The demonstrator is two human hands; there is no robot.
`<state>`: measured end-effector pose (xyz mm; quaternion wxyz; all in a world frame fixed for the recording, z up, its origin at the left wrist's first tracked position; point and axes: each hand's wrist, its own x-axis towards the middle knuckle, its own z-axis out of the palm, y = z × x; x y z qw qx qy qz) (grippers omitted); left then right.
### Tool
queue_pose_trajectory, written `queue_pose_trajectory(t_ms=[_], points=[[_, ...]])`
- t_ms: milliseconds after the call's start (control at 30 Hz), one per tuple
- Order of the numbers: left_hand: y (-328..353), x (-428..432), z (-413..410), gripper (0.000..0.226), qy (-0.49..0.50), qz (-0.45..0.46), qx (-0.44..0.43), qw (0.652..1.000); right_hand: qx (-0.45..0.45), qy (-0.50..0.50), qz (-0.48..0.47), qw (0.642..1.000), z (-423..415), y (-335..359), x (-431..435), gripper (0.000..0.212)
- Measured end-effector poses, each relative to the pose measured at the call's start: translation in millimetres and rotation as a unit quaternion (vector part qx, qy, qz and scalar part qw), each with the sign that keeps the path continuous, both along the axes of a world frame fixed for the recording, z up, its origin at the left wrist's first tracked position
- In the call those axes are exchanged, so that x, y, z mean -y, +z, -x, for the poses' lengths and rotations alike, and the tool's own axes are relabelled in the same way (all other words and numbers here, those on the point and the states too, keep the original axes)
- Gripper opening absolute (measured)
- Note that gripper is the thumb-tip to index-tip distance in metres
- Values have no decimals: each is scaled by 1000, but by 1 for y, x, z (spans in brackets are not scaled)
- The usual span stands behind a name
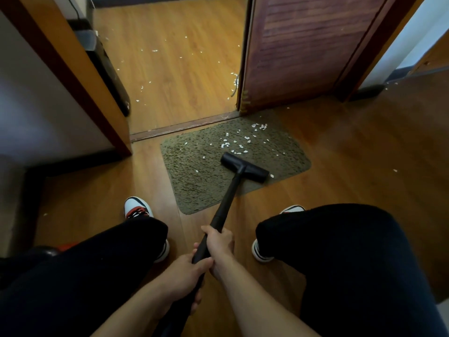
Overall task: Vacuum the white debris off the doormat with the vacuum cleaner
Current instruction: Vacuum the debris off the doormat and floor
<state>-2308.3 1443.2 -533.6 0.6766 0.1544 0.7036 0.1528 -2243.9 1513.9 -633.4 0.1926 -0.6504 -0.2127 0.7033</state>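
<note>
step in hand: sweeping the vacuum head over the doormat. the head sits flat on the mat's near right part, just short of the main patch of white debris, which lies toward the door. i judge slow overlapping passes forward work best, with the head kept flat. the few pieces left of the head need a pass too. right grip wraps the wand higher up. left grip wraps it just behind. both forearms reach forward between the knees.

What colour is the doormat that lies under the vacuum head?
The doormat is olive green, best seen in the head view.
</note>
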Motion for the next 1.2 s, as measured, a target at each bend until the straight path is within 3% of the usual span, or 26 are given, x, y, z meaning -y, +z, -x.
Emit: queue_pose_trajectory(t_ms=[233,800,1200], points=[[-10,-1,23,21,27,3,-29,999,-12,36,4,999,36,-8,-5,29],[-44,-103,35,10,99,-66,13,993,26,37,-39,998,53,-26,-120,17],[-24,-65,21,14,82,-42,15,996,24,41,-26,999,32,-9,-80,16]])
